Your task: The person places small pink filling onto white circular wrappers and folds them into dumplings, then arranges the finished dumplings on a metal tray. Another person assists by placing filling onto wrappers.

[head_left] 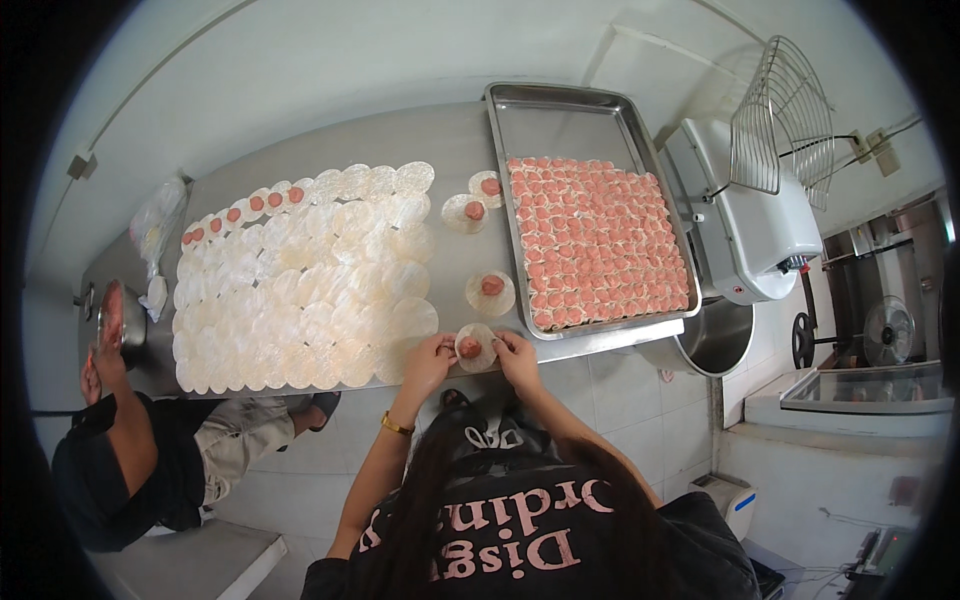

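At the table's front edge, a round pale dumpling wrapper [466, 364] with a lump of pink filling [470, 347] lies between my hands. My left hand [430, 364] pinches its left side, and my right hand [516, 360] has its fingers closed at the right side. Three more wrappers topped with filling lie beyond: one filled wrapper [476, 300] just behind, another [457, 217] farther back, and a third [484, 197] by the tray. To the right, a deep metal tray [560, 118] holds many open-topped dumplings [600, 240] in tight rows.
Overlapping wrappers [300, 290] cover the table's left part; several in the far row carry filling. At far left a co-worker's hand [105, 365] is at a metal bowl [132, 318] of pink filling. A mixer [750, 205] and a large steel bowl [722, 335] stand right.
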{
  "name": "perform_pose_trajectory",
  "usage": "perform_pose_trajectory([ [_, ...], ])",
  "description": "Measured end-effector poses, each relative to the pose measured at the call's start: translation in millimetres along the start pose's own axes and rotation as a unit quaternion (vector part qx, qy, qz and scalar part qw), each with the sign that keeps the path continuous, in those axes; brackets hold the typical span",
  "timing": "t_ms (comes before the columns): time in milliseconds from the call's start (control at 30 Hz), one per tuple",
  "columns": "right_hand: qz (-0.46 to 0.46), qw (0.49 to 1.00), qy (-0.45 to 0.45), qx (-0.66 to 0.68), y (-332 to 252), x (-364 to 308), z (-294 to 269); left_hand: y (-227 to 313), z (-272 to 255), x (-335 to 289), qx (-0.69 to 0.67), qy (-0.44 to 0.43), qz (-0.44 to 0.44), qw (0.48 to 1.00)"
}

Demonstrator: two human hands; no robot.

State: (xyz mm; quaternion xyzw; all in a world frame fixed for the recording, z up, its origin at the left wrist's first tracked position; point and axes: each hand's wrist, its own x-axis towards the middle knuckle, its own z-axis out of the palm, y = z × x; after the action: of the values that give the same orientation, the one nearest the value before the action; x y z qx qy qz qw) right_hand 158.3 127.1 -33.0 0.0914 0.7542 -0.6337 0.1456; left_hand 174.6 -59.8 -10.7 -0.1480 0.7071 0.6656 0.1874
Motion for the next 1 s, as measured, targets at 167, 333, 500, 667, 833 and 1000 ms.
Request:
perform_pose_trajectory([
  [167,0.013,0.989,-0.075,0.129,3,-9,1,-3,3,-5,0.073,-0.001,0.068,0.995],
  [333,0.001,0.968,-0.114,0.224,-11,-13,0,9,9,-13,-0.063,0.009,0.058,0.996],
  [500,-0.043,0.976,-0.097,0.192,-23,-9,-1,18,5,-12,-0.077,0.005,0.046,0.996],
  [667,-0.022,0.981,-0.063,0.183,-42,-2,-2,24,7,-15,-0.192,0.015,0.078,0.978],
  [833,-0.044,0.961,-0.155,0.227,-56,-4,-8,26,9,-18,-0.224,0.058,0.126,0.965],
  [1000,-0.047,0.986,-0.145,0.07,-46,1,-6,17,10,-22,-0.175,0.049,0.168,0.969],
])
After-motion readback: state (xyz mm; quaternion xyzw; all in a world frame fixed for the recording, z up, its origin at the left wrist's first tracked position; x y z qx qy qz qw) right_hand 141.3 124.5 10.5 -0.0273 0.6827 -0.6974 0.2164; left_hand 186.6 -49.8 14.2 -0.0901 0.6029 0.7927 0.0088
